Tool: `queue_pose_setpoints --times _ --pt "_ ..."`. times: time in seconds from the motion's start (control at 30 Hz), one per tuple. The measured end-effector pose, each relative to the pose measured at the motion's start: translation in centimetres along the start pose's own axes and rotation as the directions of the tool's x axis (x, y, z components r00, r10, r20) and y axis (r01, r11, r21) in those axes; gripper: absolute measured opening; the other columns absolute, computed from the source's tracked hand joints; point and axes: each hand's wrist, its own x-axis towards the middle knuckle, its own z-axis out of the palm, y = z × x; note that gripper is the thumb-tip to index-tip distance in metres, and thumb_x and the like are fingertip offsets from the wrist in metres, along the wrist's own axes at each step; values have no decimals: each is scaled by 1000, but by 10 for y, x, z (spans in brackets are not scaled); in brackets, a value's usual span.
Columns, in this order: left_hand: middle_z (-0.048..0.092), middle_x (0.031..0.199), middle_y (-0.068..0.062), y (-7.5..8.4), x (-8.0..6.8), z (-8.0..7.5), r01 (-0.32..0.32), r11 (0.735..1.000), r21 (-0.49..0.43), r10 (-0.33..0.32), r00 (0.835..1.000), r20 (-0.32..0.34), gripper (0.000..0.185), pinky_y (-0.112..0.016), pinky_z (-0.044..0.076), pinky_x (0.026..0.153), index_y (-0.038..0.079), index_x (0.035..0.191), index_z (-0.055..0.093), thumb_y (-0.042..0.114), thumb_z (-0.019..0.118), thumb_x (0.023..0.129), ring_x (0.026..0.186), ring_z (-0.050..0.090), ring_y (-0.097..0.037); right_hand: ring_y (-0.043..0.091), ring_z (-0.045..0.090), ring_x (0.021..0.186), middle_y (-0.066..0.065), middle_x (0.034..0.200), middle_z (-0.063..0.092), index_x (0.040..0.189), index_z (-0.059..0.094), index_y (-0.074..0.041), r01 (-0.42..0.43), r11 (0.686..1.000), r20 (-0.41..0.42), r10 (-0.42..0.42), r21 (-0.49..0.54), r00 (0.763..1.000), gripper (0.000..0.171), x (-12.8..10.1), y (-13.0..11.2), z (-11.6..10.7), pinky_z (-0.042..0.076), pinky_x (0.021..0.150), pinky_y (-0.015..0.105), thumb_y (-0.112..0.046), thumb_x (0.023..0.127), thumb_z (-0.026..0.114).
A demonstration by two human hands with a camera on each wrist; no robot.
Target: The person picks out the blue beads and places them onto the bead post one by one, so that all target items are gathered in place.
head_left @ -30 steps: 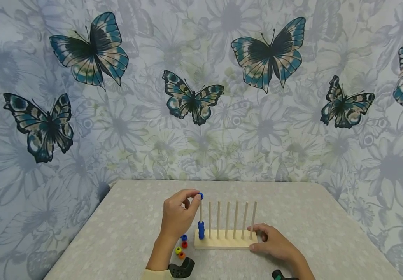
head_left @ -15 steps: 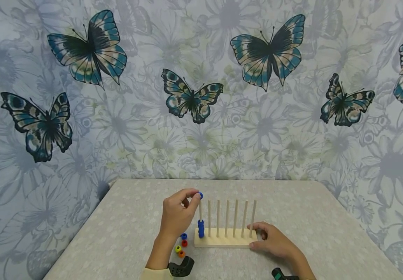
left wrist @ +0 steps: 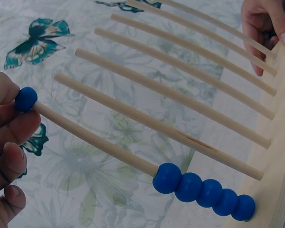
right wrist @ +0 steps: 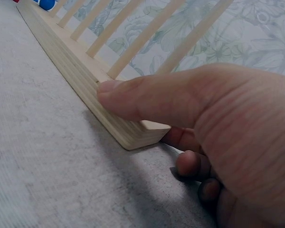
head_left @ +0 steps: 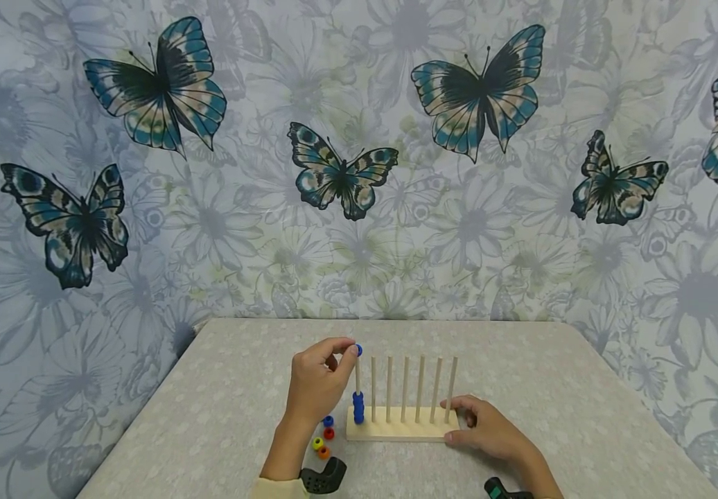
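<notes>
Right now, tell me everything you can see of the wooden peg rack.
The wooden peg rack is a pale, bare plank base with seven thin upright dowels in a row, standing on the grey table. Its leftmost dowel carries five stacked blue beads. The left hand holds another blue bead at that dowel's tip; the right hand grips the base's right end.

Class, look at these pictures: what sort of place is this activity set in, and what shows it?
Probably a room at home, at a table under a pale patterned cloth against butterfly wallpaper. A wooden peg rack with blue beads suggests a play or learning corner.
</notes>
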Motion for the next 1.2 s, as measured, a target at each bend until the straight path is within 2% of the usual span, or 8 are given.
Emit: queue_pose_setpoints --times 0.33,0.6,0.87,1.1,1.2 --pt "74 85 10 3 1 0 10 1000 21 -10 1000 -1 8 -19 44 48 19 97 78 24 73 93 55 47 -1 15 40 76 8 89 51 129 66 -15 -7 1000 -5 7 -2 1000 56 0 -1 0 35 61 26 -27 78 85" --pt "73 84 11 10 0 -1 111 994 -13 -111 994 19 8 -22 46 49 21 96 78 26 72 93 56 50 -3 15 41 77 7 88 51 128 66 -14 -7 1000 -2 7 3 1000 55 0 -2 0 35 61 26 -27 78 85" --pt "73 83 11 13 -1 -2 174 984 -31 -173 984 31 6 -23 46 50 24 94 78 27 72 93 57 53 -6 15 41 76 8 88 52 128 66 -15 -2 1000 0 2 -5 1000 56 0 0 0 35 61 25 -27 77 86" --pt "72 86 9 16 0 -3 278 959 -50 -274 959 68 6 -24 46 50 26 93 77 26 72 93 61 55 -11 15 41 76 8 88 51 128 66 -15 0 1000 -2 0 -6 1000 55 -1 -1 0 36 61 25 -26 78 86" --pt "72 85 11 15 0 -2 293 954 -54 -289 955 71 6 -25 46 51 26 93 77 27 71 93 62 56 -11 15 41 76 7 88 51 128 66 -14 3 1000 -1 -3 -8 1000 55 -1 -1 0 36 61 25 -27 78 85"
